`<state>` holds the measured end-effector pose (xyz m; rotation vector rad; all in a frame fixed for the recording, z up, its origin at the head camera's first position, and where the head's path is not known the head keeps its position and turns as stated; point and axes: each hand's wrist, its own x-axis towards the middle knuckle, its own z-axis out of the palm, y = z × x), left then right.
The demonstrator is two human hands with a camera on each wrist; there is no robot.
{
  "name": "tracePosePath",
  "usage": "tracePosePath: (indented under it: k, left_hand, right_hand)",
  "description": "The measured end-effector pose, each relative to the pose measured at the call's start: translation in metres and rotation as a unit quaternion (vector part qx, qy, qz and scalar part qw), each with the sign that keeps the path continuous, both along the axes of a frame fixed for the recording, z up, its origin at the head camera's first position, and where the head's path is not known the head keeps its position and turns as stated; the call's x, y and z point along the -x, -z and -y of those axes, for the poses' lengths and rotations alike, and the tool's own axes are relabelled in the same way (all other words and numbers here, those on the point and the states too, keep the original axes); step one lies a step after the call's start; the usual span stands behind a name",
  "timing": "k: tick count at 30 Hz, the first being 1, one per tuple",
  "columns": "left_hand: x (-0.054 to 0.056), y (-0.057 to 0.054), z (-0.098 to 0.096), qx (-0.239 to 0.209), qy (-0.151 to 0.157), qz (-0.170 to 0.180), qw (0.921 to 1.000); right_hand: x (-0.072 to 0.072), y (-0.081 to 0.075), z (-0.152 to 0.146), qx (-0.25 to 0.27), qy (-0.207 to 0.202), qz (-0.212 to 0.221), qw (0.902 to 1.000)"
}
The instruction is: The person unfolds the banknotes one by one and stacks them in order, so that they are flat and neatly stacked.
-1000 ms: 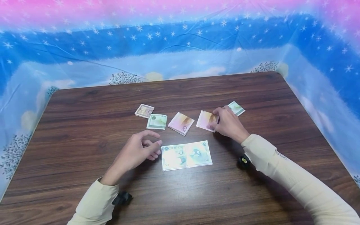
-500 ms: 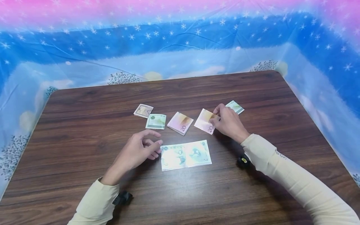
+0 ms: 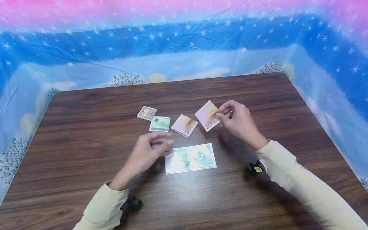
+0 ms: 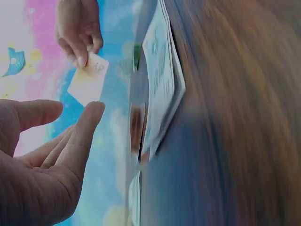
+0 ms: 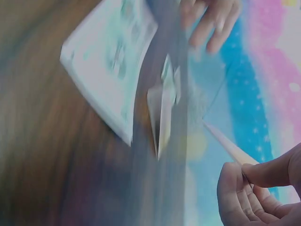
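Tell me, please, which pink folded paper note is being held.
The rightmost pink folded paper note, pinched by the right hand; the other lies on the brown wood-grain table.

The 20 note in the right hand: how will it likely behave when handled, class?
The 20 note is probably stiff: pinched by the right hand at one side, it shows no obvious droop. It is likely light, looking thin edge-on in the right wrist view. Laid down and pushed, it would probably slide, being flat.
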<state>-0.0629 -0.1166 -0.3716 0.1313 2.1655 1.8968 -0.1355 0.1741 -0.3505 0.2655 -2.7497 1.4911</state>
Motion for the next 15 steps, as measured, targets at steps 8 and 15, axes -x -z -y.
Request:
tracePosePath:
  k: [8,15]
  left_hand:
    - [0.003,0.002,-0.023,-0.106,-0.020,0.097,0.9894]
    - [0.007,0.005,-0.035,-0.142,-0.091,0.128,0.9773]
  right_hand:
    - [-0.021,0.004,0.024,0.210,-0.036,0.174,0.9616]
    - [-0.035,0.016,0.038,0.254,-0.055,0.241,0.9351]
